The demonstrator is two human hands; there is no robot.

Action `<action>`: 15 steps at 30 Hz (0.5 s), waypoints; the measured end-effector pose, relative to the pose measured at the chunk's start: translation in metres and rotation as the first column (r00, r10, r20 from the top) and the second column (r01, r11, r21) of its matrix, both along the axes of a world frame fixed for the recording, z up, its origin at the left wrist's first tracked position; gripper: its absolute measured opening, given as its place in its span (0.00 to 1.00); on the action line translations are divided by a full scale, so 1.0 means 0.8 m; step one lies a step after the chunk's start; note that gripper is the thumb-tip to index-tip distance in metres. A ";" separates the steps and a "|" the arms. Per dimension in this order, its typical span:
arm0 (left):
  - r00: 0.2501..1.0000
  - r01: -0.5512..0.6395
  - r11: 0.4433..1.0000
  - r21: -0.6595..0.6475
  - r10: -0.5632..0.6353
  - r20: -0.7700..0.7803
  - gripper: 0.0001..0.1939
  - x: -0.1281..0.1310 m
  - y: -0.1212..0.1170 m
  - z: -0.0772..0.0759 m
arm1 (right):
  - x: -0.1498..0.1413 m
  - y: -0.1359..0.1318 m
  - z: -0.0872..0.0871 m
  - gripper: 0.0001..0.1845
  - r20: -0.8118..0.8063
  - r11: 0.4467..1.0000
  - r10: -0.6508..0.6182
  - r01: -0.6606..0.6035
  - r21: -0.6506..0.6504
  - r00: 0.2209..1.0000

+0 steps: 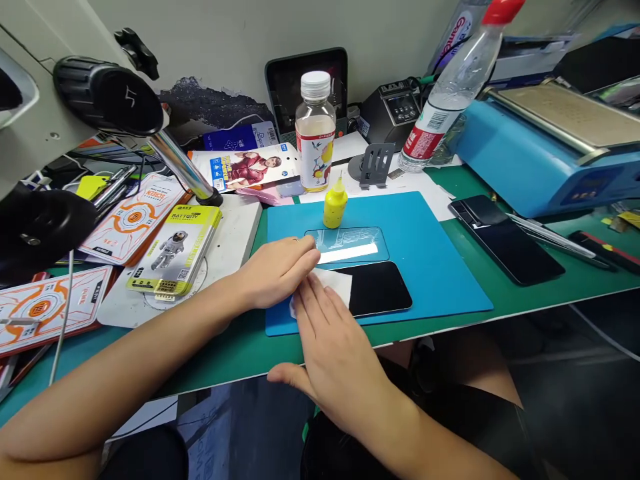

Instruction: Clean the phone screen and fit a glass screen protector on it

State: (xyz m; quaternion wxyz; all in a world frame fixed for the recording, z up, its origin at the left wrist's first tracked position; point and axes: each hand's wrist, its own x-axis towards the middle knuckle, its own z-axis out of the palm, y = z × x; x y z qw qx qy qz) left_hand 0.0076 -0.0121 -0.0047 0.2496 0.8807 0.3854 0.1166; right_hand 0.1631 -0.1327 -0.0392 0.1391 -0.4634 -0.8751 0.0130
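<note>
A black phone lies screen up on a blue mat. A white wipe covers its left end. My right hand lies flat on the wipe, fingers stretched out and pressed onto it. My left hand rests beside it at the phone's left end, fingers curled over the edge; I cannot make out anything in them. Just behind the phone lies a clear screen protector with a white strip. A small yellow dropper bottle stands at the mat's far edge.
A green mat covers the bench. A second dark phone lies at right beside a blue machine. Two bottles stand at the back. Battery and accessory boxes lie at left under a microscope arm.
</note>
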 end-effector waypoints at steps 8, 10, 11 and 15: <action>1.000 -0.009 1.000 0.001 0.009 -0.009 0.18 0.001 0.000 0.001 | 0.109 -0.005 0.009 0.49 0.105 0.999 0.044 -0.047 0.019 0.993; 1.000 -0.014 1.000 -0.001 0.014 -0.004 0.18 0.002 0.000 0.001 | 0.117 0.005 0.008 0.49 0.099 0.999 -0.046 0.044 0.023 0.994; 1.000 -0.021 1.000 -0.009 0.021 -0.001 0.19 0.002 0.000 0.002 | 0.113 0.009 0.008 0.50 0.089 0.997 -0.078 0.077 0.023 0.993; 0.997 -0.077 0.995 -0.067 0.078 0.024 0.19 0.004 -0.002 0.002 | 0.054 0.018 0.008 0.59 0.045 0.997 -0.038 0.041 -0.070 0.998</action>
